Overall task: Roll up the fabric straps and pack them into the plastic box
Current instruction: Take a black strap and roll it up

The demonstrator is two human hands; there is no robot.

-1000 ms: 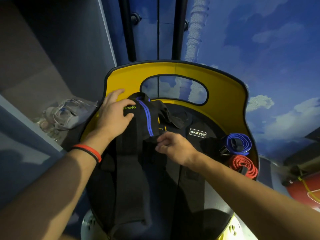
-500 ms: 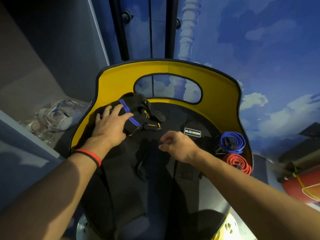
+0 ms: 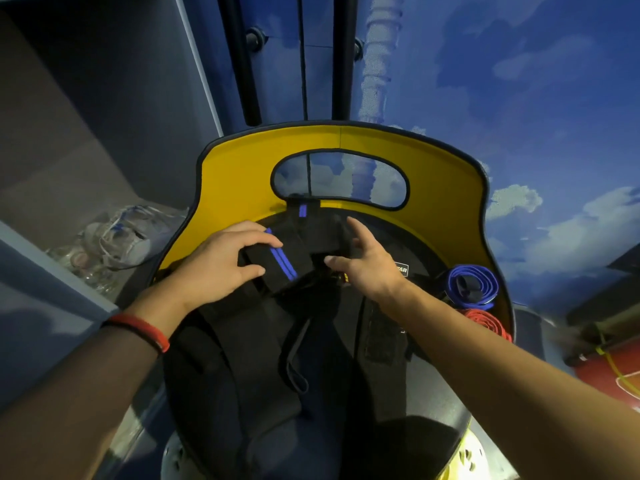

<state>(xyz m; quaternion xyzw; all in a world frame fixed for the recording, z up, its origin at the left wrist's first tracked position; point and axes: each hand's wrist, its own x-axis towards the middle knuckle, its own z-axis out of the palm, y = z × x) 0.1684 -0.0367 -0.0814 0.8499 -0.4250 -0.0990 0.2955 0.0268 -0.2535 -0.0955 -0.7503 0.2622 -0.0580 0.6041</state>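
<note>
The left hand (image 3: 221, 263), with a red wristband (image 3: 147, 332) on its wrist, grips a folded black strap with blue stripes (image 3: 277, 261), fingers curled over its top and thumb pressed against its near edge. The right hand (image 3: 369, 268) is spread loosely over the dark fabric just beside it, holding nothing; whether its fingertips touch the cloth is hard to tell. More black straps (image 3: 294, 344) lie across the yellow-backed seat (image 3: 440, 188). At the seat's right edge a rolled blue strap (image 3: 483, 277) sits touching a rolled red strap (image 3: 486, 323). Clear plastic (image 3: 114, 240), possibly the box, lies left of the seat.
</note>
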